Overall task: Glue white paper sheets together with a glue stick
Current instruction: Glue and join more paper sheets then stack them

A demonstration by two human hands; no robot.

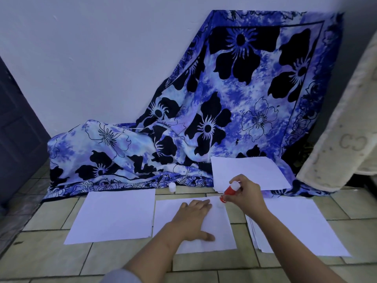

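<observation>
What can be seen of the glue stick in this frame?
The glue stick is a short red tube with a white end, uncapped, its lower tip a pale blur. It tilts, tip down at the far right corner of the middle sheet, apparently touching it. The right hand grips its upper part. A small white cap stands apart on the tiled floor.

A big blue cloth (214, 111) with black flowers hangs on the white wall (91, 58) and spills onto the tiled floor (51, 258). Left of the cloth is a dark door (18, 127). Right of it hangs a cream blanket (346, 129).
</observation>
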